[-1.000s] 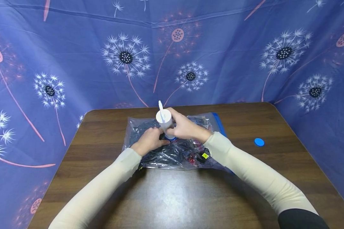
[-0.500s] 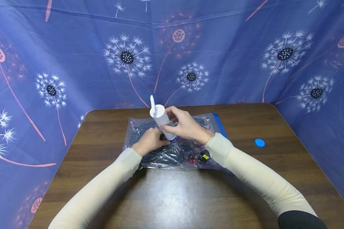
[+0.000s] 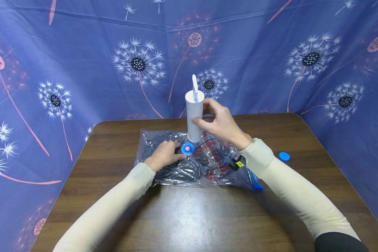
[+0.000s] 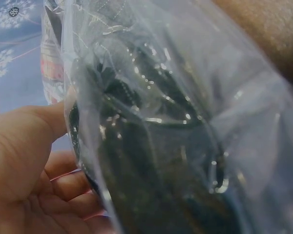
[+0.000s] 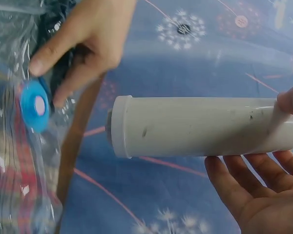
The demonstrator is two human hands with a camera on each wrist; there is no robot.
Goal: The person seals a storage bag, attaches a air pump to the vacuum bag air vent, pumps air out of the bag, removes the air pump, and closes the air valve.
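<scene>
My right hand (image 3: pixel 222 124) grips a white hand pump (image 3: pixel 194 120), its thumb on one side and fingers on the other. The pump stands upright above a clear vacuum storage bag (image 3: pixel 189 175), its white handle (image 3: pixel 195 83) sticking out of the top. In the right wrist view, the pump's lower end (image 5: pixel 121 126) is apart from the bag's round blue valve (image 5: pixel 35 106), which has a pink centre. Beside that valve, my left hand (image 3: pixel 165 155) holds the bag, thumb and fingers at either side. Dark and plaid red cloth lies inside the bag.
A round blue cap (image 3: pixel 284 156) lies on the wooden table (image 3: pixel 189 217) to the right. Along the bag's right end runs a blue zip strip (image 3: pixel 255 180). A blue dandelion-print cloth (image 3: pixel 255 70) hangs behind and at both sides.
The pump, first tilted left on the valve, has come off it. My right hand has lifted it up and to the right, uncovering the blue valve. My left hand has stayed put.
</scene>
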